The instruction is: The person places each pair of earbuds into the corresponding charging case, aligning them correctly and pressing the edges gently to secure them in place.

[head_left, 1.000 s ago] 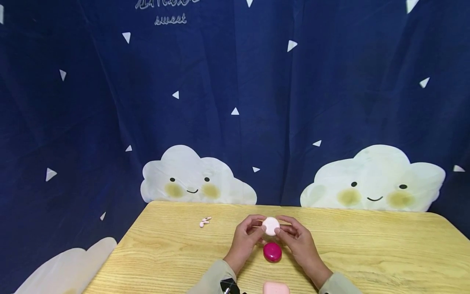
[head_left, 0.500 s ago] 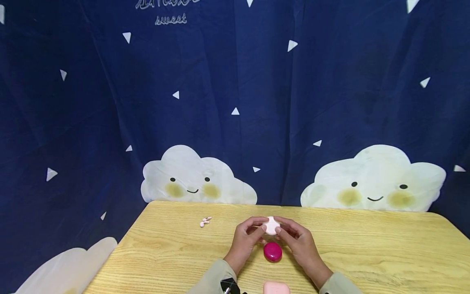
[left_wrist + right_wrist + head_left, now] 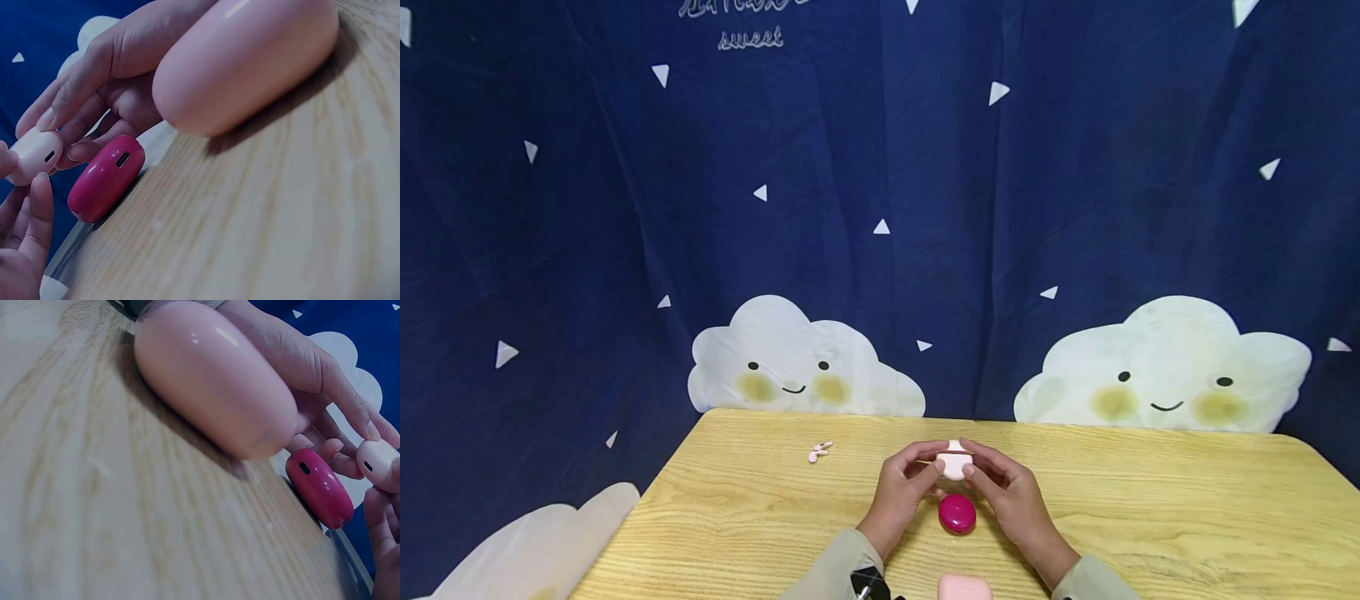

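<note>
In the head view my left hand and right hand hold a small pale pink earbud case between them, above the wooden table. Thumbs press its near face while the other fingers reach round its sides and top. A dark gap runs across the case below its lid, so the lid stands raised; the inside is too small to make out. A charging port shows on the case in the left wrist view. Just below the hands, a glossy magenta case with its own port lies closed on the table.
A pair of pale pink earbuds lies on the table to the left of the hands. Close to the front edge is a larger pink rounded case, large in both wrist views. A dark blue curtain hangs behind the table.
The pale case's lid has come up, from a round closed outline to a visible gap. Both hands stay in nearly the same place. The other things have not moved.
</note>
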Action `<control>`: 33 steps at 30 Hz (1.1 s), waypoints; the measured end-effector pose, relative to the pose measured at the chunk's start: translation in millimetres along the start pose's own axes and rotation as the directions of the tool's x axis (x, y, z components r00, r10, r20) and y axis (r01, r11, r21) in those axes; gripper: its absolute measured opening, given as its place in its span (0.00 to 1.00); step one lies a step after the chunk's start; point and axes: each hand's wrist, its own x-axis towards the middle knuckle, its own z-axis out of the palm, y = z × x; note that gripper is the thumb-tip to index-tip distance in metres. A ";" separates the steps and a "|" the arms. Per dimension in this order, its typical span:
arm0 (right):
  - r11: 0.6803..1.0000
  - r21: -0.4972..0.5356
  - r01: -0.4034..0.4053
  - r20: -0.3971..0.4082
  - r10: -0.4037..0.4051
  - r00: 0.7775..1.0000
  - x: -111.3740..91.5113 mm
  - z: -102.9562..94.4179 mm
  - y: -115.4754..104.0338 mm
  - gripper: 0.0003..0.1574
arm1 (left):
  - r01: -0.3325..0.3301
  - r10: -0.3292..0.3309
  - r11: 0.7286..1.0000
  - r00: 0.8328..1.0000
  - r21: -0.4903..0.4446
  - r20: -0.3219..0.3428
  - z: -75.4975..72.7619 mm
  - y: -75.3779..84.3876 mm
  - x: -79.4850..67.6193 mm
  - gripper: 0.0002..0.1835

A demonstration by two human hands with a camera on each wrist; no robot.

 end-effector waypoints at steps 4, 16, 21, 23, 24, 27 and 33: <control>1.000 -0.012 -0.007 -0.016 0.007 1.000 0.2 0.7 0.2 0.23 | 0.009 -0.009 1.000 1.000 -0.004 -0.005 -0.6 -3.9 1.6 0.16; 0.998 -0.067 -0.002 -0.009 0.002 1.000 -0.4 -0.3 -0.1 0.25 | 0.019 -0.019 1.000 1.000 0.005 -0.012 -4.2 -27.5 7.7 0.17; 0.998 -0.045 -0.034 -0.029 0.033 0.999 -0.7 1.3 -3.8 0.25 | 0.025 -0.025 1.000 1.000 -0.005 -0.005 -3.8 -27.1 7.5 0.17; 0.998 -0.032 -0.054 -0.039 0.053 0.998 -0.7 2.4 -7.7 0.25 | 0.030 -0.030 0.999 1.000 -0.010 -0.005 -3.8 -26.9 7.4 0.17; 0.998 -0.028 -0.062 -0.041 0.060 0.997 -0.7 3.0 -10.3 0.25 | 0.033 -0.034 0.999 0.999 -0.012 -0.005 -3.7 -26.5 7.2 0.17; 0.997 -0.021 -0.076 -0.041 0.075 0.996 -0.8 4.2 -17.3 0.25 | 0.037 -0.037 0.999 0.999 -0.009 -0.004 -3.4 -25.4 6.8 0.18; 0.997 -0.002 -0.079 -0.037 0.079 0.996 0.4 3.1 -13.8 0.26 | 0.038 -0.038 0.999 0.999 0.025 -0.005 -3.4 -24.2 6.8 0.18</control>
